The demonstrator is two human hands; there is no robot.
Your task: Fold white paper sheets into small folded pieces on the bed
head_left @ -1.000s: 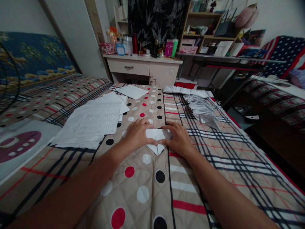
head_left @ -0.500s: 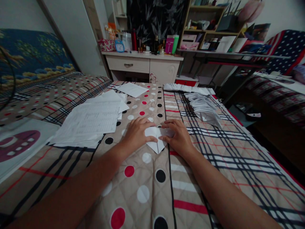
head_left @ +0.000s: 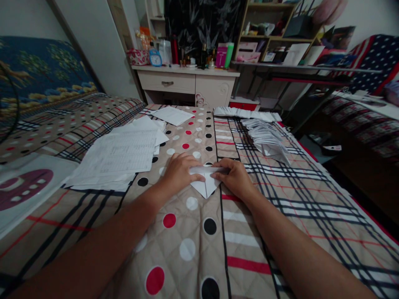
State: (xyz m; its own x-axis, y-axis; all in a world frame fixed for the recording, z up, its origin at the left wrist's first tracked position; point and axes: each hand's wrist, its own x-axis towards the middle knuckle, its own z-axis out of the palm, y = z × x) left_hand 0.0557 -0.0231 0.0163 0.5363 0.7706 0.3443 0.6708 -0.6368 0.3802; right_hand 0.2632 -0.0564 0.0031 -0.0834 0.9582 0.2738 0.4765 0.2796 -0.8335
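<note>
The spotted and striped bed cover (head_left: 193, 232) filled most of the frame; a white dresser (head_left: 215, 85) stood behind it at the upper middle; a messy paper pile (head_left: 118, 151) lay on the left side, with rows of print on its top sheet; a bunch of folded papers (head_left: 266, 139) lay right of the middle, spread like a fan; just above it was a long row of white papers (head_left: 246, 113); your left hand (head_left: 179, 174) and your right hand (head_left: 235, 176) were near the middle of the frame, each holding one side of the small folded sheet (head_left: 206, 186), thumb on top and fingers by the far edge; the small folded sheet was white, with a line down its middle and its point toward the bottom of the frame; your thumbs were near each other, but apart.
</note>
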